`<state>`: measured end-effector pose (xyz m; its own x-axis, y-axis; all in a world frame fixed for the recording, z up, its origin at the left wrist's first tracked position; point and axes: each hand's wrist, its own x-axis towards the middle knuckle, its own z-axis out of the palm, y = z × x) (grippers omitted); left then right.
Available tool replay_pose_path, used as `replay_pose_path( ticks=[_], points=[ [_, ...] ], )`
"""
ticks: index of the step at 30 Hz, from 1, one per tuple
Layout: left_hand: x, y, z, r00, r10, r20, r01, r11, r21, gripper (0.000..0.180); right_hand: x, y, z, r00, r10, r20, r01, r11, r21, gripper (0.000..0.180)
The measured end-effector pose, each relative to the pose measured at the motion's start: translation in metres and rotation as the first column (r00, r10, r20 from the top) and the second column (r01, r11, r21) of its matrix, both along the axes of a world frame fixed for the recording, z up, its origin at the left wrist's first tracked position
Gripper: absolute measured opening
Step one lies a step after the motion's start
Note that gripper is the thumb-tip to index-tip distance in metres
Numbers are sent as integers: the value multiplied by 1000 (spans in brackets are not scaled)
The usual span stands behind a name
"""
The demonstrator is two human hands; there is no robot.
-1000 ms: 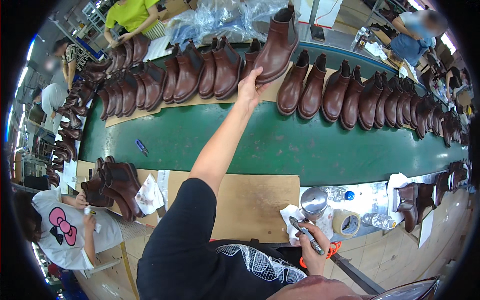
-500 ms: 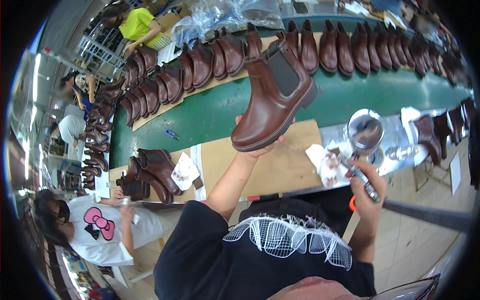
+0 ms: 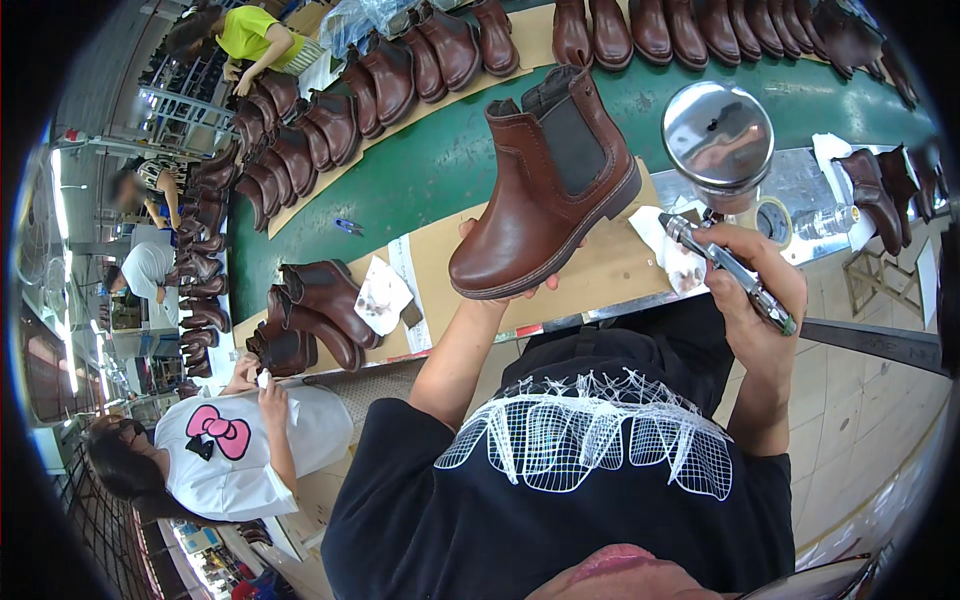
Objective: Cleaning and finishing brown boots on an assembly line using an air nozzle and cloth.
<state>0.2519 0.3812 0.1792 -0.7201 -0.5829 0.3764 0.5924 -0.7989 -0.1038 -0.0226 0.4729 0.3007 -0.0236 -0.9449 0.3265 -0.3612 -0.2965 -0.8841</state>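
Observation:
My left hand [image 3: 545, 287] holds up a brown leather ankle boot [image 3: 535, 215] from beneath, its toe pointing to the lower left. The boot has dark elastic at its side and a dark sole; most of the palm is hidden under it. In my right hand [image 3: 765, 295] is a metal spray gun [image 3: 738, 272] with a round, shiny cup [image 3: 718, 140] on top. My fingers are wrapped around its body. The gun is to the right of the boot, apart from it. No spray can be made out.
Brown boots [image 3: 440, 50] stand in rows along the far side of the green table [image 3: 400, 180]. Cardboard [image 3: 470, 315] covers its near edge, with stained white cloths [image 3: 383, 297] and tape rolls [image 3: 774, 218]. Small blue snips [image 3: 348, 226] lie left. A co-worker [image 3: 230, 450] handles boots at left.
My right hand has lifted the spray gun, and its cup now looks larger and faces upright. The boot stays held up, slightly tilted. The whole view has shifted a little.

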Motion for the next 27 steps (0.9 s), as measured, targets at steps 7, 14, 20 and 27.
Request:
replay_pose_path(
  ticks=[7, 14, 20, 27],
  points=[
    [19, -5, -33, 996, -37, 80, 34, 999, 37, 100, 2, 6, -7, 999, 36, -21, -35, 999, 37, 27],
    [18, -9, -36, 996, -55, 68, 52, 998, 39, 98, 0, 7, -8, 999, 35, -15, -34, 998, 58, 29],
    [11, -4, -35, 991, -18, 133, 24, 999, -44, 101, 5, -4, 6, 999, 26, 43, -26, 1000, 2, 33],
    [2, -1, -29, 982, 17, 188, -15, 1000, -7, 100, 15, -19, 19, 999, 29, 37, -26, 997, -67, 30]
  ],
)
